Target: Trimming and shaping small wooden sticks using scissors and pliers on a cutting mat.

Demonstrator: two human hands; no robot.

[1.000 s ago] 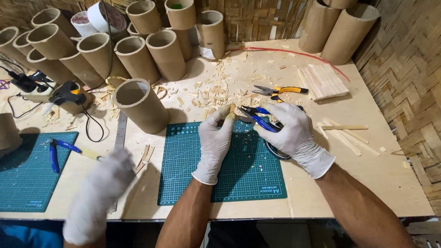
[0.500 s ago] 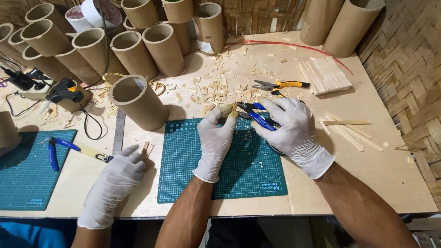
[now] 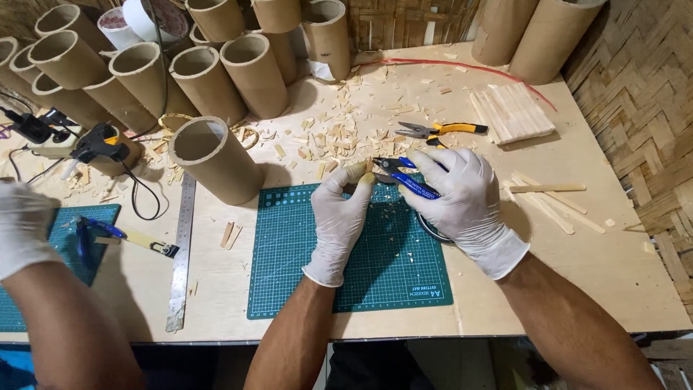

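Observation:
Both my hands wear white gloves and meet over the far edge of the green cutting mat (image 3: pixel 303 267). My left hand (image 3: pixel 341 217) pinches a small pale wooden piece (image 3: pixel 361 171) at its fingertips. My right hand (image 3: pixel 462 198) grips blue-handled cutters (image 3: pixel 411 185), whose jaws sit right at the wooden piece. A dark ring-shaped thing lies partly hidden under my right wrist. Wood chips (image 3: pixel 339 133) are scattered just beyond my hands.
Another person's gloved hand (image 3: pixel 22 224) rests at the left by a second green mat (image 3: pixel 101 213) with blue-handled pliers (image 3: pixel 94 230). A steel ruler (image 3: pixel 180 253), cardboard tubes (image 3: pixel 216 159), yellow-handled pliers (image 3: pixel 440 130), a stack of wooden sticks (image 3: pixel 512 112) and a glue gun (image 3: pixel 101 144) lie around.
The other person's gloved hand has pulled away from the ruler toward the left mat. My own hands stay together at the mat's far edge, hardly moved.

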